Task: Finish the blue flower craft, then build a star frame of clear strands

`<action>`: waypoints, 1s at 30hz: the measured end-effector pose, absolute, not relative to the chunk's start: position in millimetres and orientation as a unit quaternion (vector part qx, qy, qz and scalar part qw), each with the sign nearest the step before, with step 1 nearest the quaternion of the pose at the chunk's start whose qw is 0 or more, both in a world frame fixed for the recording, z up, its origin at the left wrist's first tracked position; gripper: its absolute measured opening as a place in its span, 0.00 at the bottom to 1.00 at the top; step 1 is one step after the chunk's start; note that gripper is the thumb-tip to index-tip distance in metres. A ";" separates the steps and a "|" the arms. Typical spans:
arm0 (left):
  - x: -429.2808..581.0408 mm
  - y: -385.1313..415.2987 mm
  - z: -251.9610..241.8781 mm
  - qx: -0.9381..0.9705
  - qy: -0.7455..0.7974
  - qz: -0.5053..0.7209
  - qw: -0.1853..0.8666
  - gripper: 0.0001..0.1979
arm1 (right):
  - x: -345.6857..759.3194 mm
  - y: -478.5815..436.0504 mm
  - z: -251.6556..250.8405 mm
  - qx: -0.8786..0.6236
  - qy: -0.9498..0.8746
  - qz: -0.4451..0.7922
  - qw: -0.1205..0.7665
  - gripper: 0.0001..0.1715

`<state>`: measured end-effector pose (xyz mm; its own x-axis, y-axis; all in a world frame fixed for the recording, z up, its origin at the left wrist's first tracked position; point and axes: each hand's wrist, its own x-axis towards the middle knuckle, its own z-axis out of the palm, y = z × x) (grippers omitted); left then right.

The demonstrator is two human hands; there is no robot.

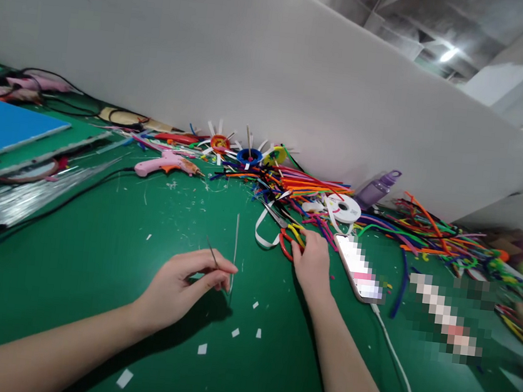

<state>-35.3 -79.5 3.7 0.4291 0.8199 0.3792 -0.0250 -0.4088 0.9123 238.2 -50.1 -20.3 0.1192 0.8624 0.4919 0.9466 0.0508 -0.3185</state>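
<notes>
- Left hand (180, 287): grip pinched shut on thin stick (236, 243), held upright on green worktop (95, 246).
- Right hand (313, 262): fingertips touched scissors (287, 244) handles; grip state could not be told.

Green table (94, 252), pink glue gun (166, 163), blue sheet (5, 123), red-handled scissors (285, 239), purple bottle (378, 187)

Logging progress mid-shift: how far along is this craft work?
Looks done: three round pieces with white paper strips by the wall. In hand: left hand pinches a thin grey stick; right hand touches red-handled scissors. Left, seemingly: a loose pile of coloured pipe cleaners.
</notes>
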 end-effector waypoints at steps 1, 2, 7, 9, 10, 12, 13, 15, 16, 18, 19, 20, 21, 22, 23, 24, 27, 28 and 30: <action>-35.4 -79.1 2.9 0.707 0.285 0.455 0.460 0.09 | 232.9 -52.3 -16.8 -0.668 -0.664 -0.069 0.329 0.16; -35.4 -78.7 2.5 0.707 0.290 0.457 0.455 0.09 | 226.0 -55.2 -13.1 -0.646 -0.669 -0.050 0.365 0.16; -34.5 -77.3 3.0 0.697 0.314 0.451 0.461 0.08 | 177.9 -76.7 -3.0 -0.540 -0.610 0.318 0.485 0.17; -34.1 -77.0 3.6 0.694 0.316 0.444 0.470 0.08 | 160.3 -84.0 -3.7 -0.505 -0.566 0.457 0.464 0.20; -33.8 -76.7 3.9 0.693 0.317 0.442 0.474 0.08 | 153.6 -86.7 -4.4 -0.486 -0.540 0.515 0.455 0.21; -32.6 -76.1 4.6 0.691 0.316 0.436 0.483 0.08 | 145.5 -90.0 -5.5 -0.449 -0.495 0.601 0.438 0.24; -31.8 -75.7 5.1 0.687 0.317 0.433 0.490 0.08 | 144.0 -90.8 -5.6 -0.432 -0.477 0.631 0.434 0.24; -29.6 -74.8 5.7 0.669 0.326 0.427 0.514 0.07 | 144.4 -91.3 -5.2 -0.408 -0.448 0.665 0.437 0.23; -28.6 -74.3 5.7 0.655 0.335 0.426 0.527 0.07 | 145.7 -91.2 -4.8 -0.403 -0.437 0.671 0.444 0.21; -27.0 -72.9 4.8 0.624 0.357 0.428 0.548 0.06 | 148.6 -90.8 -3.6 -0.406 -0.418 0.670 0.459 0.16; -26.5 -72.0 3.8 0.607 0.369 0.431 0.556 0.06 | 149.6 -90.7 -2.9 -0.410 -0.408 0.669 0.466 0.14; -26.3 -70.9 2.6 0.588 0.380 0.436 0.566 0.06 | 150.1 -90.6 -2.2 -0.411 -0.396 0.672 0.471 0.13; -26.1 -69.6 1.2 0.567 0.387 0.442 0.577 0.07 | 150.2 -90.6 -1.5 -0.408 -0.382 0.679 0.476 0.13; -26.0 -68.2 -0.3 0.545 0.391 0.448 0.591 0.08 | 149.9 -90.7 -1.0 -0.402 -0.367 0.687 0.482 0.13; -25.8 -66.9 -1.6 0.524 0.391 0.452 0.607 0.09 | 149.4 -90.9 -0.6 -0.395 -0.356 0.693 0.487 0.13; -25.5 -65.6 -2.7 0.503 0.390 0.456 0.622 0.10 | 148.8 -91.1 -0.4 -0.390 -0.350 0.695 0.493 0.13; -23.8 -63.3 -3.9 0.446 0.382 0.455 0.670 0.13 | 147.6 -91.7 -1.2 -0.389 -0.353 0.680 0.511 0.12; -23.1 -62.9 -3.8 0.427 0.376 0.451 0.687 0.14 | 147.6 -91.8 -1.7 -0.390 -0.355 0.674 0.517 0.12; -22.1 -62.5 -3.6 0.394 0.362 0.443 0.719 0.15 | 148.1 -91.8 -2.8 -0.390 -0.356 0.668 0.524 0.11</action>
<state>-22.1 -62.5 -3.6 0.3457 0.9225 -0.1720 -0.3509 0.2971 0.8880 148.1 -91.8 -2.8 -0.1466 0.9783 -0.1465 -0.4229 -0.1958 -0.8848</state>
